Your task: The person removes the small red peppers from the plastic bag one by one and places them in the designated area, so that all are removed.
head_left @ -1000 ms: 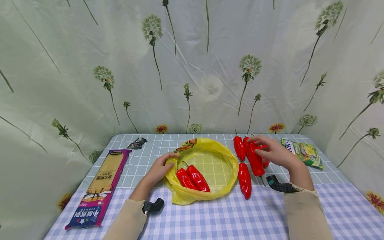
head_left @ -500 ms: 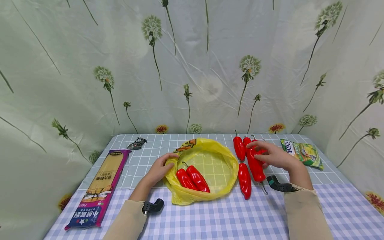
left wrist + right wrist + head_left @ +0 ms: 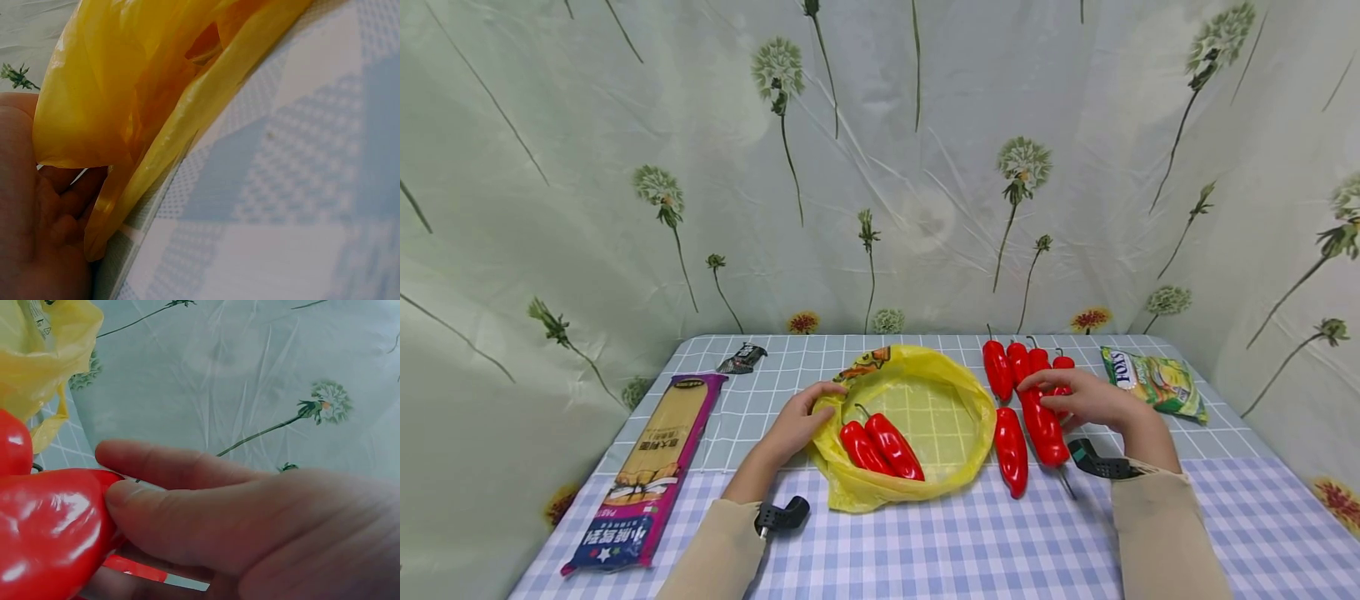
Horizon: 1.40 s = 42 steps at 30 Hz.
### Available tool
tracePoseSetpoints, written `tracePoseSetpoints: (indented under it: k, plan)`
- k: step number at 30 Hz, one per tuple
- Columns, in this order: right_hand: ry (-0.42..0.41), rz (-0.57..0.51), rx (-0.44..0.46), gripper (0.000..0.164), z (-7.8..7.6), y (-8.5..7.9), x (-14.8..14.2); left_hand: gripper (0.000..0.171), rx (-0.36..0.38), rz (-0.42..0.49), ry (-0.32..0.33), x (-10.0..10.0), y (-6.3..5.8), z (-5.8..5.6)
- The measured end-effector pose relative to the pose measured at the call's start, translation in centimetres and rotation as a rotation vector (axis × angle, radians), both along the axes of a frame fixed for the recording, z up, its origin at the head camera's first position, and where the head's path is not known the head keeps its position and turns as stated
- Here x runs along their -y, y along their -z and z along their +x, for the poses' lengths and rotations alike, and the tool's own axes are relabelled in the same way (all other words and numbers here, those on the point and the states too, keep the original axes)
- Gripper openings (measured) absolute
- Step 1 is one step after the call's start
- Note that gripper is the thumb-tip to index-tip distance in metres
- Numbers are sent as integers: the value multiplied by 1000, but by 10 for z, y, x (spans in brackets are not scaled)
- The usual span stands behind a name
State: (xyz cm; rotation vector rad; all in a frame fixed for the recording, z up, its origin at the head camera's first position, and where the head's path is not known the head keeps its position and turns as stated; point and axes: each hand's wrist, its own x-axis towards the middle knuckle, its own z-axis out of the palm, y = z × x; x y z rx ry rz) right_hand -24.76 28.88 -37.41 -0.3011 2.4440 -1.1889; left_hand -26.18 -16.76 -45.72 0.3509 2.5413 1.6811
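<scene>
A yellow plastic bag lies open-mouthed in the middle of the table, with two red peppers inside. My left hand holds its left rim, thumb inside; in the left wrist view the yellow film passes between thumb and fingers. To the right of the bag, my right hand grips a long red pepper between thumb and fingers, its stem pointing toward me. The glossy pepper fills the lower left of the right wrist view. Between it and the bag lies another red pepper.
Several more red peppers lie behind the held one. A green FOX'S snack bag is at the back right. At the left lie a pasta packet and a small black wrapper. A dandelion-print curtain hangs behind the table.
My right hand has moved slightly down and right with its pepper, toward me, so the peppers behind show more. The left hand and the bag have stayed still.
</scene>
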Motion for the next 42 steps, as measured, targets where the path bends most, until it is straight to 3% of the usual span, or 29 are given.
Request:
tracePoseSetpoints:
  k: [18,36,42]
  plan:
    - [9,11,67,51,-1,10,0,32,3,8,9,1,0,1]
    - [36,119,73,46,-1,15,-4,33,2,7,7,-1,-2,1]
    - [34,103,84,44,-3,18,-5,33,3,6,7,-1,-2,1]
